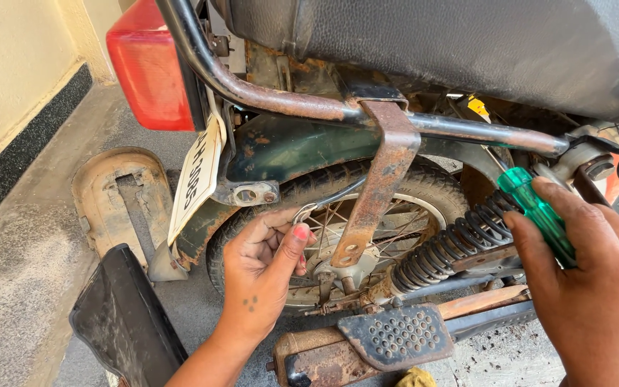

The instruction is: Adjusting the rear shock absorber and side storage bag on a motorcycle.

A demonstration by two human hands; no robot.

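While the left hand pinches a small bright wire clip between thumb and forefinger, just beside the rear tyre, the right hand is wrapped closed around the green handle of a screwdriver, whose shaft points up toward the top mount of the shock absorber; its tip is hidden behind the frame. Judging by how things lie, the stripping of the motorcycle's tail is partly done: a rusty cover panel already lies loose on the floor, and a dark panel leans near the left wrist. Still in place are the black coil spring, the rusted bracket hanging from the grab rail, the green mudguard, the red tail lamp and the exhaust with its perforated heat shield. Nearly every metal part looks heavily rusted and grimy, the seat worn, the spokes dull.
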